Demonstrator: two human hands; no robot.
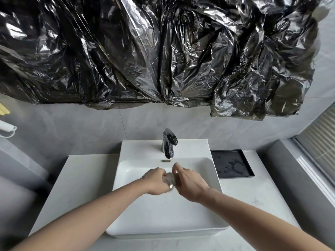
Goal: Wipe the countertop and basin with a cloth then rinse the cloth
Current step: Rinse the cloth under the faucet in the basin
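Note:
A small grey cloth point(169, 179) is bunched between both hands over the white basin point(137, 211), below the chrome tap point(169, 144). My left hand point(155, 181) grips the cloth's left side in a fist. My right hand point(188, 182) holds its right side with curled fingers, the fingertips raised toward the tap. Most of the cloth is hidden by the hands. No water stream is visible from the spout. The white countertop point(76, 178) runs on both sides of the basin.
A black tray point(232, 163), wet on its surface, lies on the counter right of the basin. Crumpled black plastic sheeting point(163, 51) covers the wall above. A window sill and blinds point(319, 151) are at the right; a white fixture point(6, 128) at the left edge.

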